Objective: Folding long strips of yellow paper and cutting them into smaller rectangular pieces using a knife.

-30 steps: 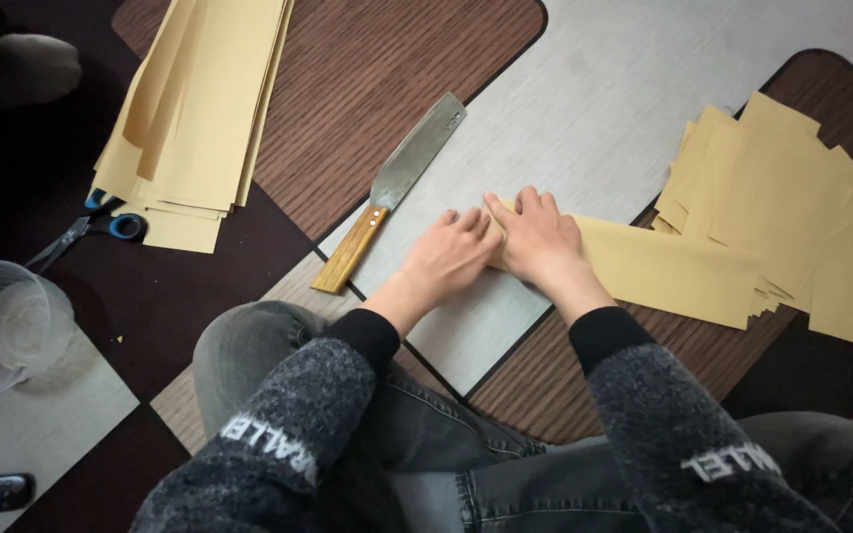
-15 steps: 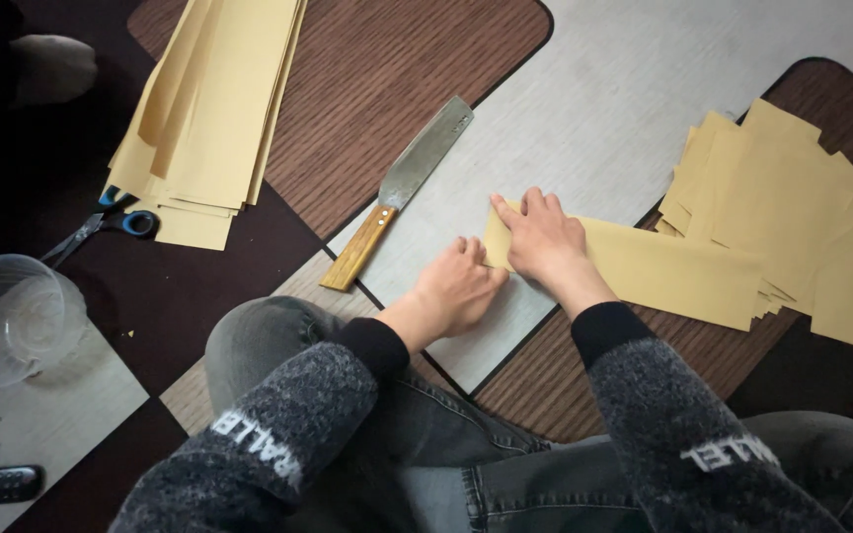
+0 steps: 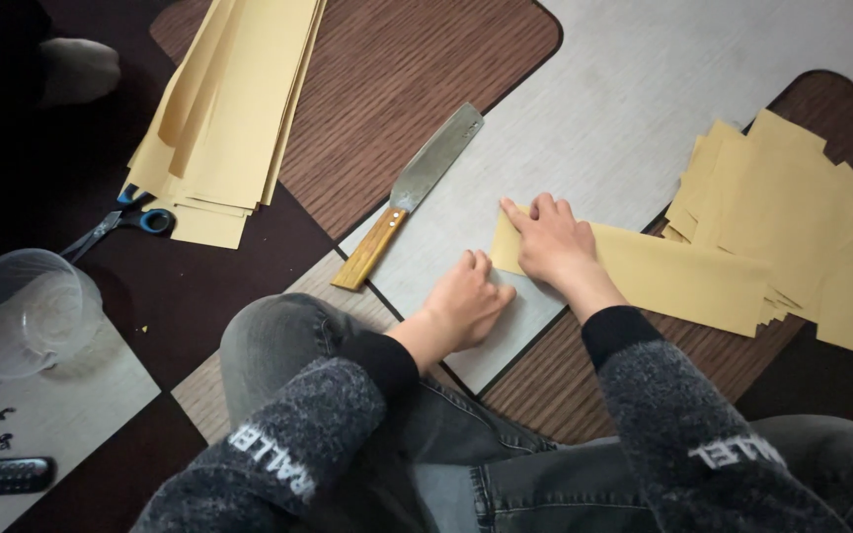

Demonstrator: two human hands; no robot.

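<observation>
My right hand [image 3: 555,242] lies flat, fingers spread, pressing the near left end of the long yellow paper strip [image 3: 673,276] onto the grey board [image 3: 634,109]; nothing is grasped in its grip. My left hand [image 3: 471,301] rests loosely curled just beside it on the board, its grip empty. The knife [image 3: 412,192] lies to the left. I judge that steady, even pressure should keep the strip from slipping.

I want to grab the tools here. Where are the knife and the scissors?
knife [image 3: 433,167], head view, on the flat metal blade.
scissors [image 3: 155,220], head view, on a blue handle loop.
</observation>
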